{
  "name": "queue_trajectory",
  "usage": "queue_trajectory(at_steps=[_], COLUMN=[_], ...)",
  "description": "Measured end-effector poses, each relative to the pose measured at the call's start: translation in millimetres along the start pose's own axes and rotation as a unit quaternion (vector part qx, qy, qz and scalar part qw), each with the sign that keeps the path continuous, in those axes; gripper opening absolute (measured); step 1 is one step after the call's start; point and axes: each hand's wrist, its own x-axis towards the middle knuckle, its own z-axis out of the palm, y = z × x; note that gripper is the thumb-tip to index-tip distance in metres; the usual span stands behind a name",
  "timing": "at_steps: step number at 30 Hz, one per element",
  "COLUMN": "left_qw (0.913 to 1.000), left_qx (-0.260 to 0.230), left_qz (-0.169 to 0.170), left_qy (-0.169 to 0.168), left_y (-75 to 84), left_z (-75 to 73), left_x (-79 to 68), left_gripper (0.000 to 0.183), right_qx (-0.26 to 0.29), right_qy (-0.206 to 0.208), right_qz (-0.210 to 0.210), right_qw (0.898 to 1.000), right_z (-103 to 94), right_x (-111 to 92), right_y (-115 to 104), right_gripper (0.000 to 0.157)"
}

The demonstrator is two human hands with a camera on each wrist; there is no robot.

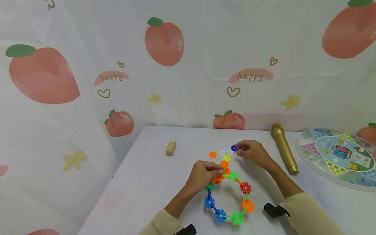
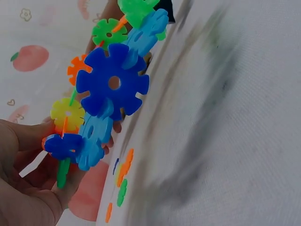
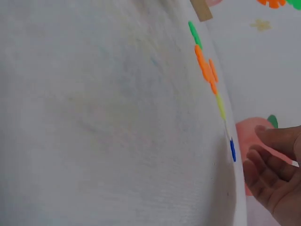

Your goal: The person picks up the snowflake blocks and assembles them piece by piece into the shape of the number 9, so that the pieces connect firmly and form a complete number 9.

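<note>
A ring of linked notched plastic discs [image 1: 237, 218], in blue, green, orange and red, is raised off the table. My left hand [image 1: 199, 176] pinches its far-left part between thumb and fingers. In the left wrist view, a dark blue disc [image 2: 113, 82] of the ring faces the camera. Beyond the ring lie loose discs: an orange one [image 1: 213, 154], a yellow one [image 1: 227, 158], white ones [image 1: 222, 153] and a dark blue one [image 1: 234, 148]. My right hand [image 1: 253, 152] hovers by that blue disc, its fingers bent and apart with nothing visible between them in the right wrist view.
On the white table [image 1: 135, 188], a small wooden block [image 1: 171, 148] stands at the far left. A gold microphone [image 1: 284, 148] lies to the right of my right hand. Beside it is a large round clear case [image 1: 345, 154] with a printed label. A fruit-patterned cloth [image 1: 189, 86] hangs behind.
</note>
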Motion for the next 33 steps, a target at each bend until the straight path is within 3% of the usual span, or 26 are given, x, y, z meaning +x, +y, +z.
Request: queue_trajectory(at_steps=[11, 23, 33], left_qw=[0.9999, 0.9999, 0.9999], left_qx=[-0.003, -0.01, -0.011], left_qz=[-0.011, -0.008, -0.007], left_qy=[0.001, -0.004, -0.007], left_y=[-1.7, -1.9, 3.0], left_z=[1.6, 3.2, 3.1], left_x=[-0.9, -2.4, -4.7], left_gripper=[0.021, 0.02, 0.018], right_qx=[-0.034, -0.087, -0.112], right_qy=[-0.009, -0.038, -0.053], right_qz=[-0.017, 0.015, 0.009], right_qw=[0.999, 0.995, 0.992], right_z=[1.2, 4.6, 5.7], right_x=[19.0, 32.5, 39.7], right_y=[8.8, 12.8, 18.1], right_gripper=[0.032, 0.037, 0.032])
